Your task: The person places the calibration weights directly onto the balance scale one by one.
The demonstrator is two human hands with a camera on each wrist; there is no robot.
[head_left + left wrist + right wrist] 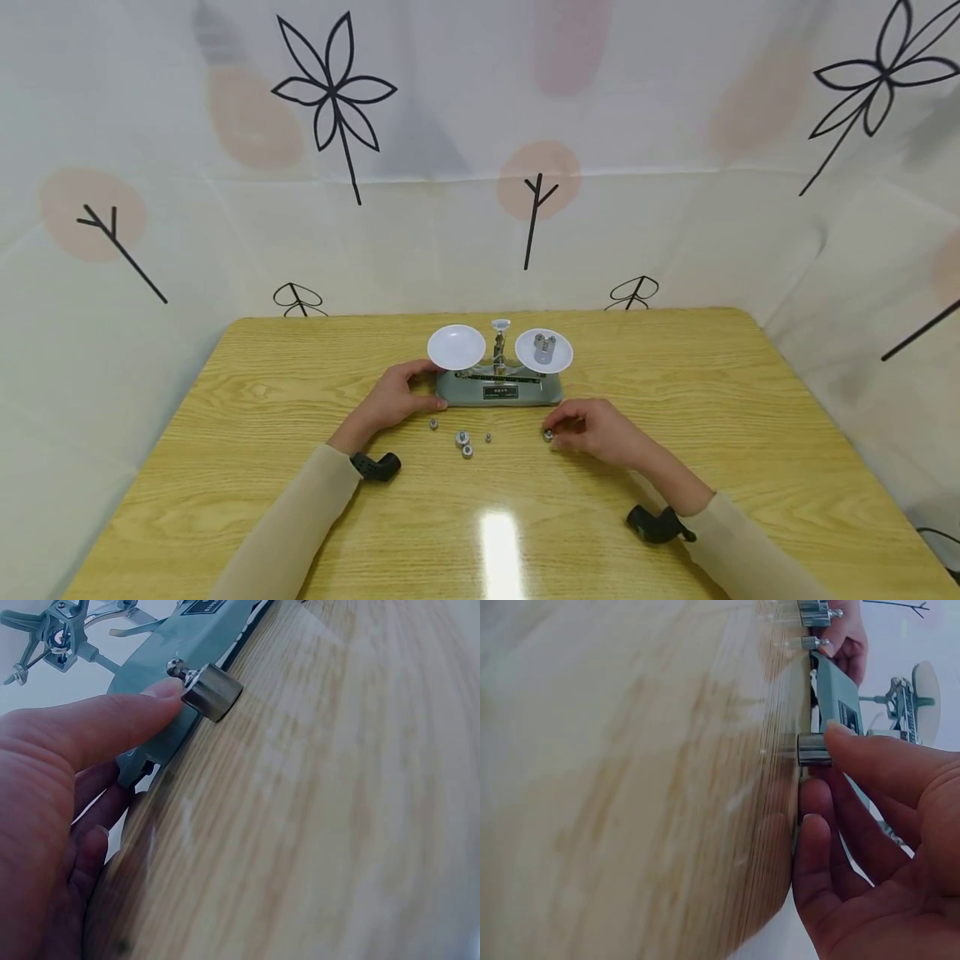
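Note:
A green-grey balance scale [461, 392] with two white pans stands toward the back of the table. My left hand [394, 395] grips the left end of its base, thumb in front and fingers around the end. Near that thumb stands a small metal weight [213, 691] with a knob. My right hand [600, 429] pinches another cylindrical metal weight [814, 749] by its top, in front of the scale's right end. The weight's base appears to touch the table. The right pan [527, 358] bears several weights [544, 348]; the left pan [457, 346] holds nothing.
More metal weights [462, 438] of different sizes stand on the wooden table [300, 400] in front of the scale, between the hands. A patterned white cloth [435, 242] hangs behind the table's back edge.

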